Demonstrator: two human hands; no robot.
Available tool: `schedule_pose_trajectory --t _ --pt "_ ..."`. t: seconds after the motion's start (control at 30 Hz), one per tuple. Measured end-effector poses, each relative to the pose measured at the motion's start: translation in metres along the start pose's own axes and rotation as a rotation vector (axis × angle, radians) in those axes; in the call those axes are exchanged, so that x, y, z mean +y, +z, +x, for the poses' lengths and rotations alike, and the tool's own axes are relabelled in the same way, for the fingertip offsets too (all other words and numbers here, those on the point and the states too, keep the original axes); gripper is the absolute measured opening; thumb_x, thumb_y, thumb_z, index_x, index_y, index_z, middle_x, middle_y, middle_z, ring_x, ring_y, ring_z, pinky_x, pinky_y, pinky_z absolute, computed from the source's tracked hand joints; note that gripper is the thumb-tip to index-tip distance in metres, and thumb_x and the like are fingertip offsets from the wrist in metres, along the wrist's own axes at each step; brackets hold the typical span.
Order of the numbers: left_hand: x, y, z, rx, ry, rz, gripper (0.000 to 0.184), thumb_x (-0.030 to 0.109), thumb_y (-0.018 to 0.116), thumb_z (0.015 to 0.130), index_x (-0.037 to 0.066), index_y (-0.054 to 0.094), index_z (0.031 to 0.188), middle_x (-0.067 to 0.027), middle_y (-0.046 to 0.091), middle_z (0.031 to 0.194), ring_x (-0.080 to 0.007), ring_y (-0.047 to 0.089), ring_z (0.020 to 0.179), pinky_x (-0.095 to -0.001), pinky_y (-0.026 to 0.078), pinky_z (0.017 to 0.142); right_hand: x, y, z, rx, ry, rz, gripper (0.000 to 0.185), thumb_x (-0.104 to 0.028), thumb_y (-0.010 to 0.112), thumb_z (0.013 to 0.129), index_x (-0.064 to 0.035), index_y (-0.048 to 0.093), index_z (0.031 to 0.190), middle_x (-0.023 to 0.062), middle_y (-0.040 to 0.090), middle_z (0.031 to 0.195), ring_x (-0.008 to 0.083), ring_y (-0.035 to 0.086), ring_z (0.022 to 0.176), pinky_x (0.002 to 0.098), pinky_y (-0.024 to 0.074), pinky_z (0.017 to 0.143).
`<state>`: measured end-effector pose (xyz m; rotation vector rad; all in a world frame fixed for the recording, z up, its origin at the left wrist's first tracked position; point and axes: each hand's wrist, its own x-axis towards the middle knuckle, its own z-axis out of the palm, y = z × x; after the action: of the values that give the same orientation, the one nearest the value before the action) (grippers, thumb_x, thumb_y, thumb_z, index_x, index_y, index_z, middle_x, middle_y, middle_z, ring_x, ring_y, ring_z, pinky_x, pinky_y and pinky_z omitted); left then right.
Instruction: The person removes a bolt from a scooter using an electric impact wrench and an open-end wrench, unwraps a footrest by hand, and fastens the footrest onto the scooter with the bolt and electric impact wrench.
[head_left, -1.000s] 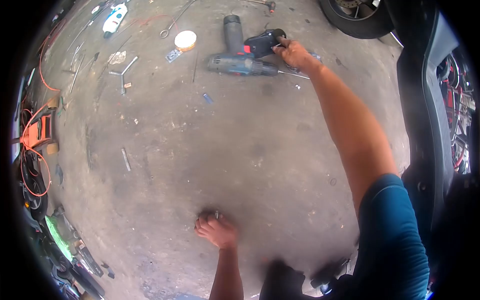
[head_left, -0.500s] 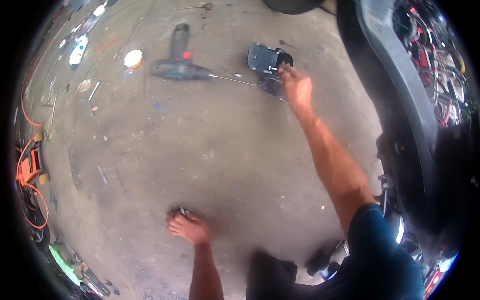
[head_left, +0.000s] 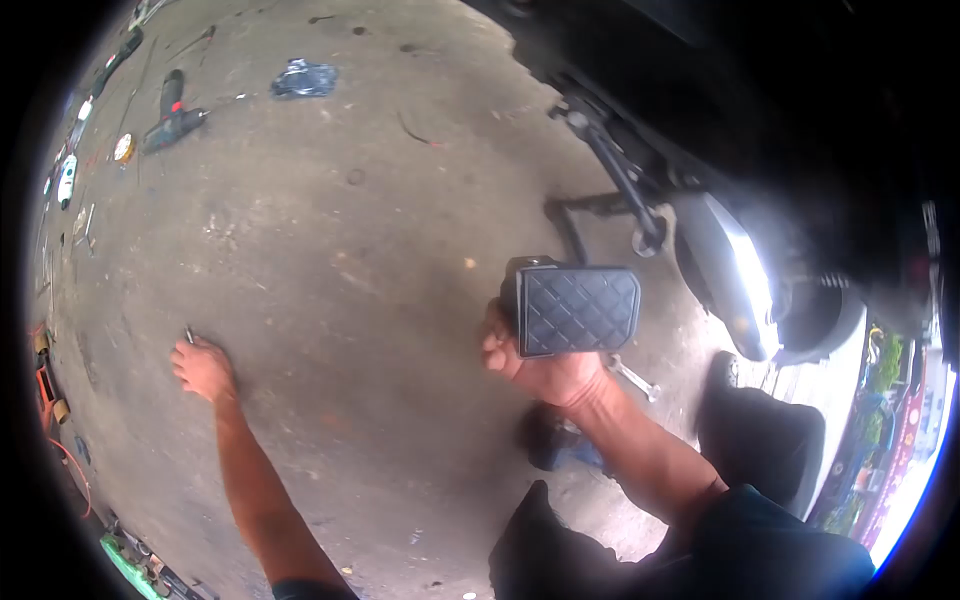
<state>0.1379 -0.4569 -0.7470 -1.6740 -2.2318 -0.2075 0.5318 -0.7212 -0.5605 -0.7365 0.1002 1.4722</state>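
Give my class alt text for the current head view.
The person's right hand holds a black pad with a diamond-patterned face; the left hand, holding a small metal piece, is down at the floor. A power drill lies upper left, a motorbike upper right.

Metal piece (head_left: 190,336) in the left hand (head_left: 205,368): largely covered, too small to identify. Right hand (head_left: 558,378): fingers partly hidden behind the black pad (head_left: 580,310). Wrench (head_left: 636,379): one end is lost beside the right wrist. Dark vehicle (head_left: 700,90): cut off above. Green object (head_left: 125,568): cut off, lower left. White bottle (head_left: 67,180): label unreadable.
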Motion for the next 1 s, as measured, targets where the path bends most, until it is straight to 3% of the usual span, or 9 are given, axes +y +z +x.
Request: schedule_pose_trajectory --t 0.1,0.17,0.23,0.3,0.37,0.5,0.77,0.93,1.0 --pt "0.012 -0.027 -0.029 0.046 0.045 -0.188 0.029 0.029 0.055 0.098 0.0 0.058 0.1 -0.0161 0.059 0.092 -0.0305 0.058 0.088 -0.0484 0.047 0.087 -0.005 -0.039 -0.042 -0.298 0.137 0.389 0.03 -0.041 0.053 0.094 -0.0127 0.065 0.094 0.0085 0.057 0.09 0.0233 0.057 0.086 0.0336 0.0494 0.072" --pt "0.026 -0.073 -0.113 -0.001 0.176 -0.783 0.028 0.026 0.058 0.097 -0.002 0.06 0.096 -0.0166 0.061 0.083 -0.0273 0.06 0.08 -0.0461 0.048 0.087 -0.004 -0.063 -0.061 -0.364 0.074 0.394 0.026 -0.036 0.058 0.093 -0.0118 0.066 0.1 0.0083 0.058 0.096 0.0224 0.056 0.087 0.0328 0.0498 0.071" --pt "0.082 -0.238 -0.212 -0.636 -0.076 -1.386 0.023 0.022 0.057 0.1 0.001 0.057 0.109 -0.006 0.06 0.087 -0.0119 0.056 0.081 -0.0328 0.051 0.075 -0.002 -0.084 -0.081 -0.33 -0.052 0.365 0.025 -0.032 0.061 0.092 -0.0092 0.064 0.103 0.0094 0.061 0.099 0.0252 0.062 0.091 0.0346 0.0542 0.072" --pt "0.108 -0.296 -0.285 -0.765 -0.045 -1.582 0.023 0.022 0.058 0.1 0.003 0.053 0.112 -0.0047 0.06 0.089 -0.0121 0.057 0.078 -0.0295 0.053 0.067 -0.01 -0.095 -0.096 -0.36 -0.205 0.198 0.033 -0.031 0.065 0.092 -0.0085 0.059 0.116 0.0102 0.063 0.103 0.024 0.063 0.091 0.0316 0.0572 0.068" --pt "0.126 -0.355 -0.325 -0.937 -0.088 -1.732 0.021 0.019 0.061 0.097 0.006 0.055 0.113 -0.0068 0.061 0.094 -0.016 0.061 0.08 -0.0329 0.054 0.064 -0.018 -0.107 -0.119 -0.031 -0.185 0.052 0.033 -0.027 0.066 0.093 -0.0091 0.058 0.119 0.0096 0.063 0.102 0.0223 0.063 0.086 0.032 0.0574 0.067" --pt "0.139 -0.416 -0.37 -1.477 -0.431 -1.878 0.02 0.022 0.054 0.099 0.007 0.053 0.111 -0.0099 0.062 0.101 -0.0212 0.063 0.086 -0.0388 0.055 0.067 -0.02 -0.101 -0.144 -0.023 -0.491 -0.354 0.016 -0.015 0.058 0.097 -0.007 0.053 0.11 0.0101 0.062 0.105 0.0131 0.06 0.09 0.0281 0.0525 0.07" --pt "0.135 -0.429 -0.413 -1.495 -0.525 -1.816 0.024 0.026 0.038 0.103 0.01 0.053 0.114 -0.0045 0.059 0.113 -0.0158 0.057 0.103 -0.0428 0.049 0.086 -0.017 -0.105 -0.189 -0.186 -0.9 -0.793 0.004 -0.001 0.052 0.094 -0.0043 0.05 0.092 0.0123 0.055 0.119 0.0173 0.054 0.102 0.0325 0.0463 0.089" --pt "0.124 -0.436 -0.418 -1.471 -0.294 -1.757 0.02 0.03 0.046 0.1 0.012 0.053 0.104 -0.0029 0.055 0.086 -0.0168 0.056 0.064 -0.0317 0.042 0.043 -0.024 -0.106 -0.216 -0.258 -0.751 -0.78 0.003 -0.006 0.051 0.098 -0.0045 0.054 0.098 0.0119 0.053 0.129 0.0172 0.055 0.103 0.0331 0.0473 0.09" --pt "0.121 -0.437 -0.417 -1.552 -0.393 -1.845 0.02 0.022 0.048 0.099 0.005 0.053 0.109 -0.0041 0.057 0.088 -0.0138 0.058 0.066 -0.0273 0.044 0.047 -0.031 -0.107 -0.227 -0.246 -0.553 -0.663 0.002 -0.005 0.052 0.098 -0.0046 0.054 0.098 0.011 0.053 0.13 0.0179 0.058 0.1 0.0334 0.0498 0.086"
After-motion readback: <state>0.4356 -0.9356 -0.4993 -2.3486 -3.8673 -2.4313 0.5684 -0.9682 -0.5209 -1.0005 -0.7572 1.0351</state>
